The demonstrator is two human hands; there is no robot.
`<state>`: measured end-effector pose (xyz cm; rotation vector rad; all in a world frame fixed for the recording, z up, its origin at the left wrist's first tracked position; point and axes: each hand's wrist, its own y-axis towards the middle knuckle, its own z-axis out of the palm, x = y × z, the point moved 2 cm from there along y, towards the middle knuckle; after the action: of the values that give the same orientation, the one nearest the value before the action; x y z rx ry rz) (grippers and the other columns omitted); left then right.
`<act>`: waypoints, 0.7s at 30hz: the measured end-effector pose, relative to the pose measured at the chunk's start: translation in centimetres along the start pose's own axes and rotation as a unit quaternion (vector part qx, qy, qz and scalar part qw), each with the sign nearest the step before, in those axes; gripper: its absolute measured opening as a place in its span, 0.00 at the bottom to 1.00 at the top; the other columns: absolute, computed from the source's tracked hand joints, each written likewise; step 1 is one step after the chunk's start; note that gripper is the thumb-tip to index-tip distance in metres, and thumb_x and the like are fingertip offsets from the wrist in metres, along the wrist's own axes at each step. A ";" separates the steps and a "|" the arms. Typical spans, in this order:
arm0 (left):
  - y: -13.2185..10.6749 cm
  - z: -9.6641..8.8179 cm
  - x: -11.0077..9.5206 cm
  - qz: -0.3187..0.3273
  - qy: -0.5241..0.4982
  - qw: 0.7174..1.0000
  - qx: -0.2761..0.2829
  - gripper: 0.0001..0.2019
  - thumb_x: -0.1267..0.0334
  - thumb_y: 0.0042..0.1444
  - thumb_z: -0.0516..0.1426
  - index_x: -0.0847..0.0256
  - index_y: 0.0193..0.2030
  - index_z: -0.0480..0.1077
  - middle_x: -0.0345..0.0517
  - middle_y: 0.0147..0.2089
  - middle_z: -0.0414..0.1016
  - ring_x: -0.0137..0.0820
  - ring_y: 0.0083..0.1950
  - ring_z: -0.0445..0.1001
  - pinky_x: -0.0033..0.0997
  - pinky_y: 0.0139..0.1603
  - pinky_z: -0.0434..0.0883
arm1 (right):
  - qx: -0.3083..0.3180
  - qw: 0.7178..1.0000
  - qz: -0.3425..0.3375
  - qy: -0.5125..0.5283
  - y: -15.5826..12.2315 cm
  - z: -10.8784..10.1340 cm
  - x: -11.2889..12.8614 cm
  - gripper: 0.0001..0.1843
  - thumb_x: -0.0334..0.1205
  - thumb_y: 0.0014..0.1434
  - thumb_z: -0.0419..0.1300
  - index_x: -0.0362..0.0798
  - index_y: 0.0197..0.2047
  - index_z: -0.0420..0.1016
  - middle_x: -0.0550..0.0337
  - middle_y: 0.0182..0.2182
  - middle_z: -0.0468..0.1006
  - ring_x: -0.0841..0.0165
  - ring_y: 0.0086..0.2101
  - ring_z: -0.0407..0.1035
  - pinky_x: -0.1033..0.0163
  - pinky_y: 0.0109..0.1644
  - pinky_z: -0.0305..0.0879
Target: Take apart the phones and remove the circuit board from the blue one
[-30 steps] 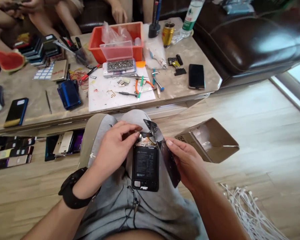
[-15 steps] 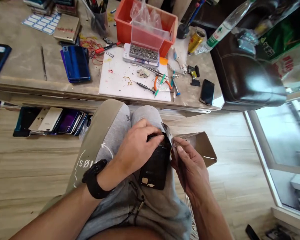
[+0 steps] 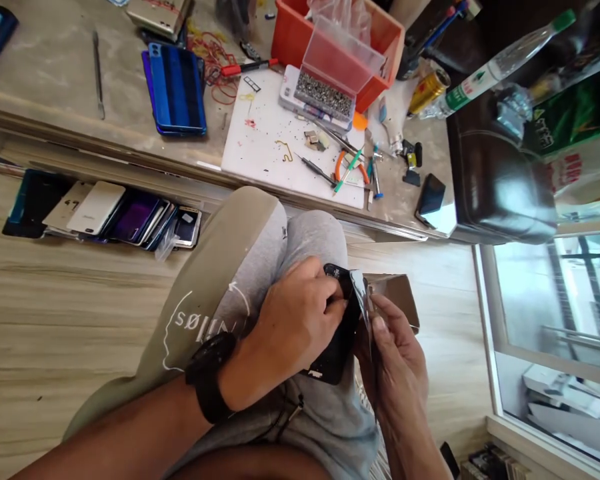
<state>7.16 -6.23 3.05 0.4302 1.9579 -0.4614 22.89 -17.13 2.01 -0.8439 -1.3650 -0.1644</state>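
- Currently the left hand (image 3: 293, 320) pins the opened phone (image 3: 336, 347) on the lap, fingers curled at its top edge.
- At 3 o'clock, the right hand (image 3: 397, 347) pinches the lifted back cover (image 3: 363, 297); it looks only partly detached.

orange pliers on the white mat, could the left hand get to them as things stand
Probably not straight away. The left hand is pressed on the opened phone on the lap, and the orange pliers lie up on the table beyond the knees. Nothing blocks the path, but it would have to let go first.
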 end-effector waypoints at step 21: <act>0.7 0.0 0.5 0.048 -0.004 0.998 -0.038 0.06 0.71 0.64 0.58 0.58 0.43 0.77 0.45 0.44 0.72 0.38 0.49 0.73 0.40 0.54 0.73 | -0.017 0.998 0.047 0.030 1.3 1.4 1.8 0.26 0.43 0.48 0.78 0.53 0.50 0.81 0.67 0.28 0.73 0.75 0.23 0.62 0.70 0.26 0.65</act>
<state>7.29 -5.62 2.47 0.4715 1.9314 -0.3247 22.95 -14.72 3.02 -0.9225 -1.2675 -0.1382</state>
